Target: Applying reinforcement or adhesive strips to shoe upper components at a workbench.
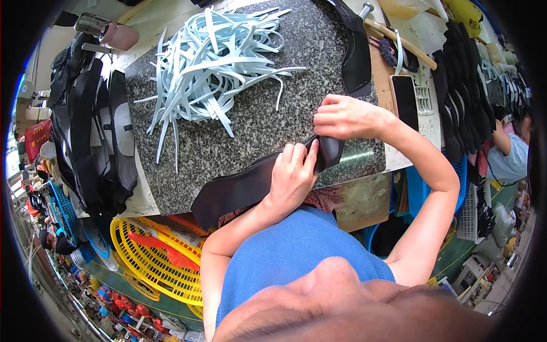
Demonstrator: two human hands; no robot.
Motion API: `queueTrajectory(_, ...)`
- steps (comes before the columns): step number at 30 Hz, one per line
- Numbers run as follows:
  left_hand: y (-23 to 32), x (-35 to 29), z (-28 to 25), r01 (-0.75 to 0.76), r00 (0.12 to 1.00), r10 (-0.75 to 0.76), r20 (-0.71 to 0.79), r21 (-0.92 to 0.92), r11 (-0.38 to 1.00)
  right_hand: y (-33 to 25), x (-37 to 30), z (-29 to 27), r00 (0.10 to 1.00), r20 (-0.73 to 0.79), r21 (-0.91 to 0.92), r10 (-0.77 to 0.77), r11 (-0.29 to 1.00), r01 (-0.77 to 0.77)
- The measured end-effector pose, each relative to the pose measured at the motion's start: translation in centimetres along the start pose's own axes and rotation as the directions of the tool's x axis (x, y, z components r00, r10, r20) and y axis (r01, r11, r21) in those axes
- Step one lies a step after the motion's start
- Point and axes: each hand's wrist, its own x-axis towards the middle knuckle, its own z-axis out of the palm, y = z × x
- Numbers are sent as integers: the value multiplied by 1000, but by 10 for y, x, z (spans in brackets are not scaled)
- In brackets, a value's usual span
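A long, curved black leather-like piece (239, 186) lies along the near edge of the speckled stone slab (250, 125), its left end hanging over. My left hand (292, 175) holds it down near its right part, fingertips along the upper edge. At the right end my right hand (348, 118) has its fingers curled in, pinching the piece's upper edge; the fingertips are partly hidden. Behind the hands, a loose heap of pale blue flat strips (213, 68) covers the slab's far left. Another black curved piece (356, 60) rests at the slab's far right.
Stacked black and grey pieces (94, 125) stand left of the slab. To the right are a phone (404, 100), a hammer with a wooden handle (401, 45) and more black pieces (462, 85). Yellow baskets (154, 259) sit below left. Another person's arm (502, 139) shows far right.
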Motion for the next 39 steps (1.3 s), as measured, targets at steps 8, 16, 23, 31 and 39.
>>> queueTrajectory(8, 4, 5, 0, -100, 995, 90, 46, 284, 954, -14, -18, 14, 984, -176, -140, -5, 990, -19)
queueTrajectory(16, 16, 9, -3, 7, 993, -36, 112, 246, 969, -89, -4, -11, 696, -243, 447, 676, 715, -538)
queueTrajectory(23, -4, -26, -35, -140, 990, 128, 58, 308, 941, -118, -24, 22, 805, -84, 25, 587, 809, -587)
queueTrajectory(31, -11, -36, -49, -254, 967, 220, 130, 401, 880, -132, 27, 40, 808, -119, 386, 577, 776, -498)
queueTrajectory(39, -23, -56, -54, -148, 983, 179, -50, 374, 916, -129, 42, 37, 824, -25, 565, 566, 688, -455)
